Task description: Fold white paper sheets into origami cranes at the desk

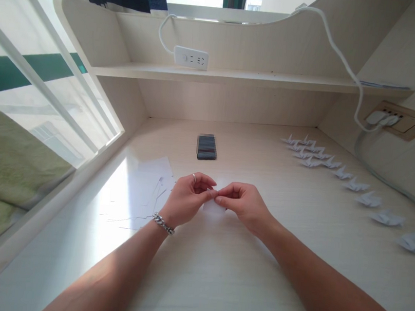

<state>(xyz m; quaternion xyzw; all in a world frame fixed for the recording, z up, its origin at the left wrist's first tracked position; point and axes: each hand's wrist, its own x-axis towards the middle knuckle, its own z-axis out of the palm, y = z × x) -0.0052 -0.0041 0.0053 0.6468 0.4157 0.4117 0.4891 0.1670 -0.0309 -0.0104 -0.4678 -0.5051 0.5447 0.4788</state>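
**Bare forearms stretch over the desk (218,274), a small white paper (214,207) pinched between the hands**

The paper sits at the desk's middle. The left hand (187,198) and the right hand (244,205) are both closed on its top edge, fingertips meeting. Loose white sheets (141,188) lie just to the left. Farther back rests a dark flat object (207,147); folded paper cranes (338,170) run along the right side.
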